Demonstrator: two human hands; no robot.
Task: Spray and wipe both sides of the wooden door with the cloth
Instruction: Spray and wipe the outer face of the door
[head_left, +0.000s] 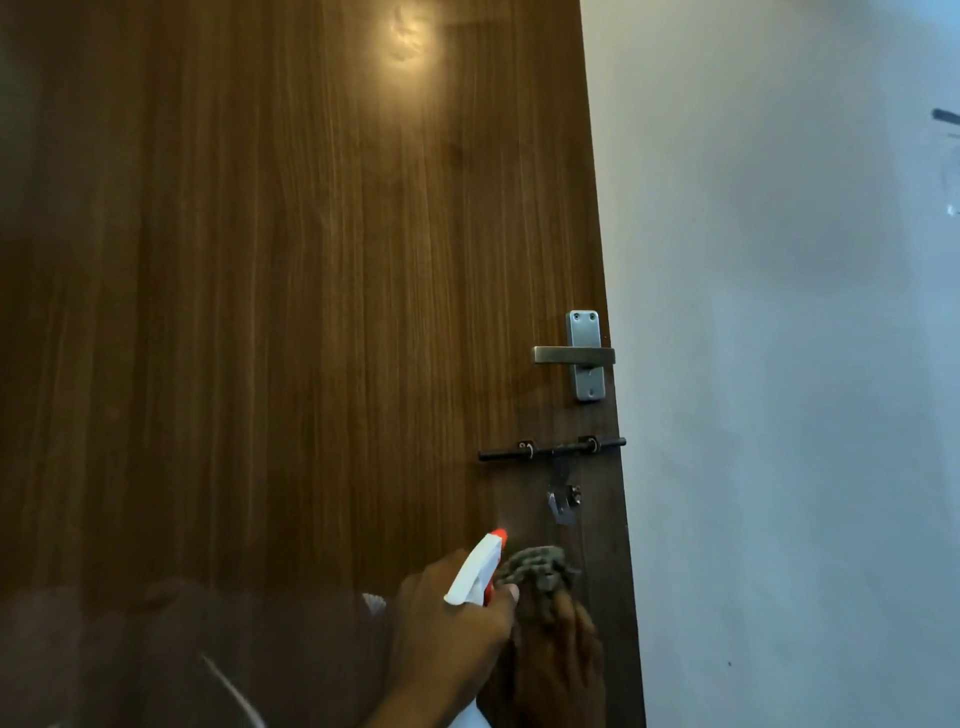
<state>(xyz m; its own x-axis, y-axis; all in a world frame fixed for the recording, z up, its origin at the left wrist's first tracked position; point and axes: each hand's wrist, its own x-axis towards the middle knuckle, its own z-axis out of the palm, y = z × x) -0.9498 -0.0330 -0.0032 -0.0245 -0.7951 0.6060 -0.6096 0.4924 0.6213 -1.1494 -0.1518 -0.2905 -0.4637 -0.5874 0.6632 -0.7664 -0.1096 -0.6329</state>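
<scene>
Below the wooden door's (285, 312) lever handle (571, 355), the left hand (447, 629) grips one spray bottle (475, 569); the right hand (563, 660) clutches one cloth (540, 566).

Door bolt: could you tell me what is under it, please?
A metal hasp hangs under the bolt; lower, the right hand holds a cloth before the door. The wood behind them is hidden.

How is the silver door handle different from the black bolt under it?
The handle is silver; the bolt is black. The handle is a flat, broad lever on an upright plate; the bolt is a thin, long rod. Both lie sideways near the edge of the door.
</scene>
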